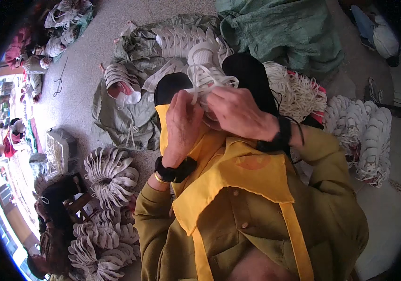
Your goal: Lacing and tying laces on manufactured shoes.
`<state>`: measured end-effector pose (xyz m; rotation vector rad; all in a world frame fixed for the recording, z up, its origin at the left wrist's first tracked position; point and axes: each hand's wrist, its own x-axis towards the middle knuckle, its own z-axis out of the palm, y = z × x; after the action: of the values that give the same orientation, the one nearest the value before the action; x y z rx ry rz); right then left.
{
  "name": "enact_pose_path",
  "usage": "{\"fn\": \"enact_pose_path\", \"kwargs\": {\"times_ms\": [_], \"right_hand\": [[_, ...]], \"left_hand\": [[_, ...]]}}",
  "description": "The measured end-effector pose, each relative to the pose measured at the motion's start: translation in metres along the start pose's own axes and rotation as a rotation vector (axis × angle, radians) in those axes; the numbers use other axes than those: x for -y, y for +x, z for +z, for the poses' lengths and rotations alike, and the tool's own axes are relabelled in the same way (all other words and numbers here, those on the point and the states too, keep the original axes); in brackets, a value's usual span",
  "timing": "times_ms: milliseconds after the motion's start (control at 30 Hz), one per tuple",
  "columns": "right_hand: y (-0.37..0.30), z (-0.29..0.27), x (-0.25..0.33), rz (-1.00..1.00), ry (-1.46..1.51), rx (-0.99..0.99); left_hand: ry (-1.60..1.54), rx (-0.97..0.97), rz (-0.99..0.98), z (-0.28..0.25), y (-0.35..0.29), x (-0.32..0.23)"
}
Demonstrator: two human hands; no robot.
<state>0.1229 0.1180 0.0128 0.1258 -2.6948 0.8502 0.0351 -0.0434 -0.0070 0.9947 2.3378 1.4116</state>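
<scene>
A white shoe upper [203, 55] lies on my lap between my knees, its toe pointing away from me. A white shoelace [194, 74] runs across its front in loose loops. My left hand [181, 122] is closed at the upper's left side, pinching the lace by the eyelets. On the other side, my right hand [239, 112] bends over the opening with its fingers closed on the lace. Its fingertips are partly hidden behind the knuckles. A yellow apron [238, 173] covers my lap beneath the upper.
Stacked white shoe uppers [181, 41] lie on a grey-green sheet [111, 117] ahead. A bundle of white laces [294, 93] sits right of my knee. More stacked uppers stand at left [111, 178] and right [374, 140]. A green sack [280, 35] lies far right; another person [50, 248] sits lower left.
</scene>
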Motion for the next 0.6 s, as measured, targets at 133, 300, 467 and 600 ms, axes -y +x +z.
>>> {"fn": "enact_pose_path", "kwargs": {"times_ms": [133, 300, 467, 600], "right_hand": [[-0.027, -0.042, 0.004, 0.078, 0.153, 0.081], [-0.059, -0.058, -0.006, 0.195, 0.303, 0.182], [-0.047, -0.048, -0.023, 0.362, 0.414, -0.009], [-0.014, -0.035, -0.053, 0.263, 0.245, -0.194]], "left_hand": [[-0.083, -0.02, -0.052, 0.003, -0.002, 0.0], [-0.179, -0.051, -0.073, 0.01, -0.002, 0.003], [-0.33, 0.017, -0.184, 0.004, 0.0, 0.017], [-0.407, 0.07, -0.21, -0.002, 0.0, 0.02]]}}
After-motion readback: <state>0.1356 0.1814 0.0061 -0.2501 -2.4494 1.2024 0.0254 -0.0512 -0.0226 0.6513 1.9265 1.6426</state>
